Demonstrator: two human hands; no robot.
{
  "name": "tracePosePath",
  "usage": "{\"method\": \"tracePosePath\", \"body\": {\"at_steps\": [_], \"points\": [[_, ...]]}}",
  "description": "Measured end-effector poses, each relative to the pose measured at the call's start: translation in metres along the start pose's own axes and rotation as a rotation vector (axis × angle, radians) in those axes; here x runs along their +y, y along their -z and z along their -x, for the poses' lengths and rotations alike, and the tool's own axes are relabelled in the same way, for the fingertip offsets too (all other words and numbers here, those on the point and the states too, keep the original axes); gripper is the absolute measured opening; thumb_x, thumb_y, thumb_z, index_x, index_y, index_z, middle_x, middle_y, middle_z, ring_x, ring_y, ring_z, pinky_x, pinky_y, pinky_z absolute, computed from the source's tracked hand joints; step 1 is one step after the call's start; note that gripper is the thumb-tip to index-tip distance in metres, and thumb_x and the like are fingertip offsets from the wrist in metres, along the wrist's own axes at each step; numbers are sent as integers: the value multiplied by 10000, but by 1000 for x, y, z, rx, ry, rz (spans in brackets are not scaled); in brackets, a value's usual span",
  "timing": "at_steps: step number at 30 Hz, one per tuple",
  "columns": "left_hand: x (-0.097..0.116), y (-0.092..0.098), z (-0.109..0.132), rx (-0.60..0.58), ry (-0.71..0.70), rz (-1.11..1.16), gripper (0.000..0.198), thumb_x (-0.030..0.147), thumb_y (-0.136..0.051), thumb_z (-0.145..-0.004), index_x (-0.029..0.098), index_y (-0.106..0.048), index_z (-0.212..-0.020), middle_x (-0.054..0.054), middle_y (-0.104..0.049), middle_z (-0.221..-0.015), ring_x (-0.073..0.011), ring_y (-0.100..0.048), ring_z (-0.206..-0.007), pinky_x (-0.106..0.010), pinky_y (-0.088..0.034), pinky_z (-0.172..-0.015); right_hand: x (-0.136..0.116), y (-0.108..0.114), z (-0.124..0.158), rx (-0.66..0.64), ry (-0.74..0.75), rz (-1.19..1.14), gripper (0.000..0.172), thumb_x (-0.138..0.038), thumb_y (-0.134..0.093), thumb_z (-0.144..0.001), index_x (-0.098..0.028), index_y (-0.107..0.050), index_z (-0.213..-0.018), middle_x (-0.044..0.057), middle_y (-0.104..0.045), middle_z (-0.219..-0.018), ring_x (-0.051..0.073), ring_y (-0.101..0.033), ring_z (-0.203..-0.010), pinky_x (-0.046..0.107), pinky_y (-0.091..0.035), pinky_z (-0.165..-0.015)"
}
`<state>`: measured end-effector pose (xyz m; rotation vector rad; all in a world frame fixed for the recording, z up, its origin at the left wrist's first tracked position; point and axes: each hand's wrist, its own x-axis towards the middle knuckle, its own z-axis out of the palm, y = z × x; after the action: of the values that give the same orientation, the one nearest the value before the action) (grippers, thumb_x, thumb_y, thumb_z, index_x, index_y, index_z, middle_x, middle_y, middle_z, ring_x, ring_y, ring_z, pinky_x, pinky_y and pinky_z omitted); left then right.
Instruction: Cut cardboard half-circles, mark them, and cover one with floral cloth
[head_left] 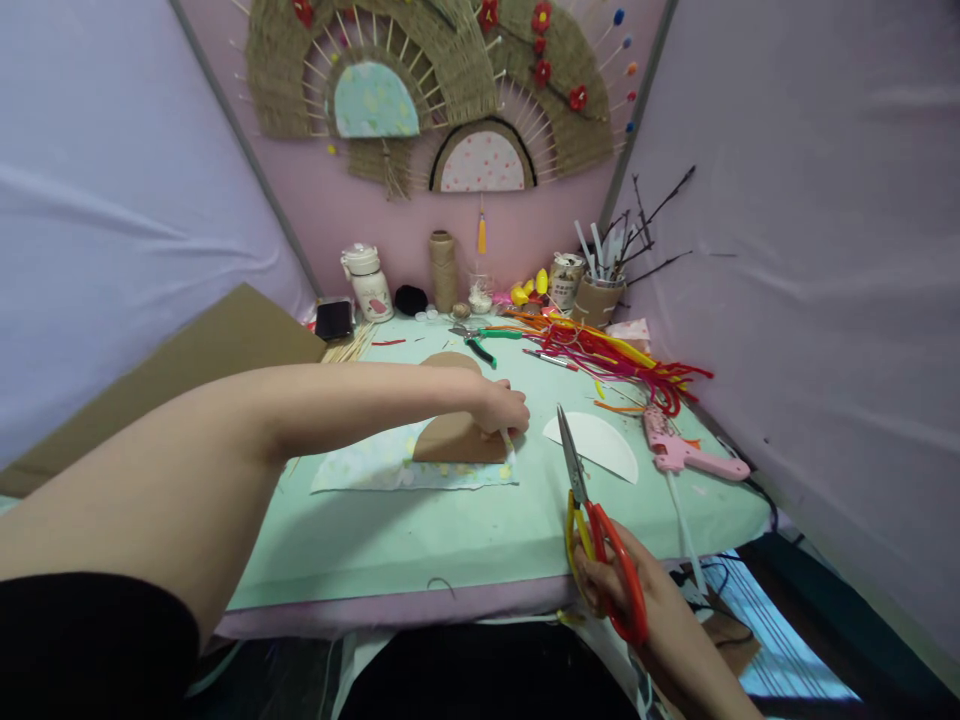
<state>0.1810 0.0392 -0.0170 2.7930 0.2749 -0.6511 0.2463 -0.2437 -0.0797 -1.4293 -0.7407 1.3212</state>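
My right hand (611, 570) is wrapped round the red and yellow handles of a pair of scissors (576, 468). The blades point up and away, almost together, above the table's front part. Reaching across from the left, my left hand (504, 408) has its fingers closed at the right end of a patterned fabric (367, 466) in pale blue, green and yellow. On that fabric lies a brown cardboard half-circle (457, 441), partly under my hand. A white half-circle (600, 446) rests between the scissors and a pink glue gun (686, 455).
Green-handled pliers (487, 338), a pen (551, 359) and a heap of red and orange pipe cleaners (600, 350) lie further back. A white bottle (369, 285), twine spool (443, 272) and pot of sticks (598, 298) line the back. Cardboard (225, 345) leans left.
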Motion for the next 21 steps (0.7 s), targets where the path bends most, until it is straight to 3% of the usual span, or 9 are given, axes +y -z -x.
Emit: {"method": "tracePosePath", "body": {"at_steps": [3, 8, 13, 16, 21], "points": [[-1, 8, -2, -84, -54, -53, 315, 5, -697, -427, 236, -633, -631, 17, -652, -733, -231, -532, -865, -372, -344, -906, -1, 1, 1, -7, -11, -17, 333, -491, -675, -778, -221, -483, -818, -56, -435, -607, 114, -368, -553, 245, -321, -534], [4, 28, -20, -53, -51, -93, 337, 69, -727, -518, 253, -660, -792, 32, -693, -882, -203, -559, -824, -358, -377, -888, -4, -2, 5, 18, -21, 20, 357, -527, -674, -771, -219, -504, -834, -40, -452, -634, 122, -384, -574, 253, -330, -553], [2, 33, -30, 58, -18, -134, 471, 142, -752, -577, 248, -639, -1022, -55, -628, -1202, -280, -507, -1124, -400, -370, -941, -7, -9, 11, 63, -7, 37, 401, -558, -672, -765, -213, -498, -870, -44, -426, -623, 108, -364, -559, 246, -294, -533], [-14, 27, -6, 197, 74, -119, 599, 258, -753, -647, 229, -554, -1211, -115, -522, -1346, -309, -434, -1246, -419, -369, -971, -7, -12, 12, 39, -10, -19, 407, -534, -703, -745, -224, -515, -929, -38, -446, -639, 112, -368, -561, 252, -304, -539], [-45, -7, 80, 396, 308, 122, 500, 372, -627, -784, 164, -540, -1231, -105, -582, -1288, -246, -541, -1152, -301, -401, -941, -3, -16, 8, -212, -26, -302, 508, -665, -687, -643, -230, -541, -860, -3, -477, -669, 136, -405, -555, 283, -352, -536]]}}
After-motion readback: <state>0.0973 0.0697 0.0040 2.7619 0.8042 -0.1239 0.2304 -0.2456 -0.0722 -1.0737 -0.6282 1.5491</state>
